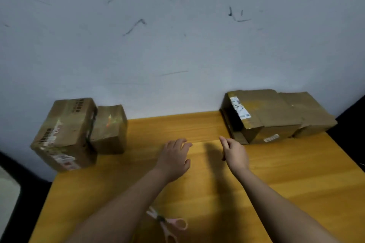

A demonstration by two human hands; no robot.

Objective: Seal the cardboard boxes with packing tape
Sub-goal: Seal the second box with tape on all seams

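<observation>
Head view: yellow table (276,173) carrying flattened boxes (276,116) at far right and two taped boxes (67,134) at far left, both apart from the empty, loosely spread left hand (173,159) and right hand (234,154); pink scissors (169,223) nearest.

The left forearm hides one blade of the pink scissors (169,225); box labels (240,107) seem illegibly blurred.

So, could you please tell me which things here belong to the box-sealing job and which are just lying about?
For the job:
- left boxes, with tape on them
- right boxes
- scissors
- left hand and right hand, both holding nothing

Just there:
- table
- scuffed wall

No tape roll is in view.
</observation>
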